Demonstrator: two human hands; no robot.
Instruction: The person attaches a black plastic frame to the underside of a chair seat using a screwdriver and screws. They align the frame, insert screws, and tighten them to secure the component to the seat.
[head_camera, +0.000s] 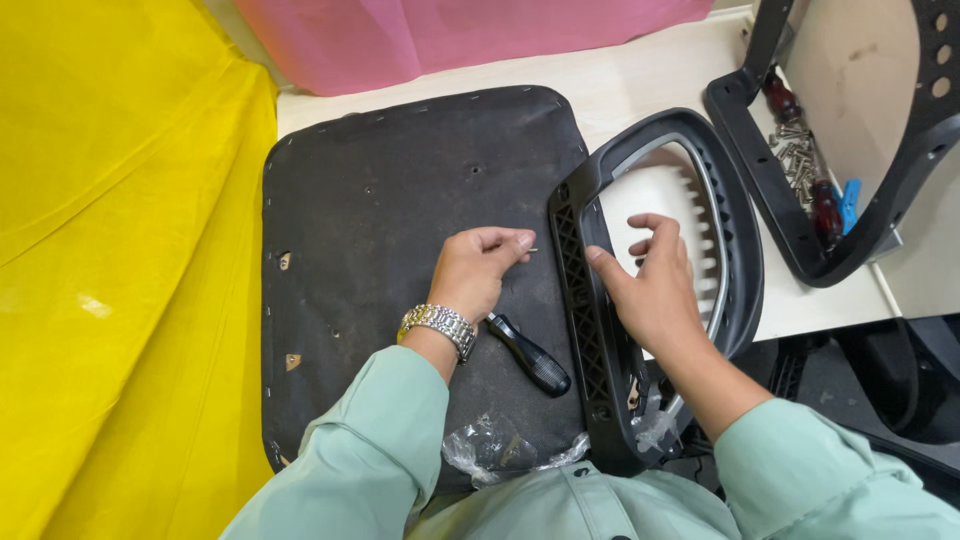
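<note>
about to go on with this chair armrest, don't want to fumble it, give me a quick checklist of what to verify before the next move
1. Screw in left hand: a small screw is pinched at the fingertips. Ok.
2. Armrest steadied: right hand grips its inner bar. Ok.
3. Armrest lined up with the seat base holes: it lies at the base's right edge; the holes are hidden. Cannot tell.
4. Screwdriver in reach: it lies on the base beside the left wrist, in neither hand. Ok.
5. Spare screws: a pile sits far right, inside another frame. Ok.
6. Plastic wrap out of the way: it lies crumpled at the base's near edge, by the armrest's end. Not ok.
</note>
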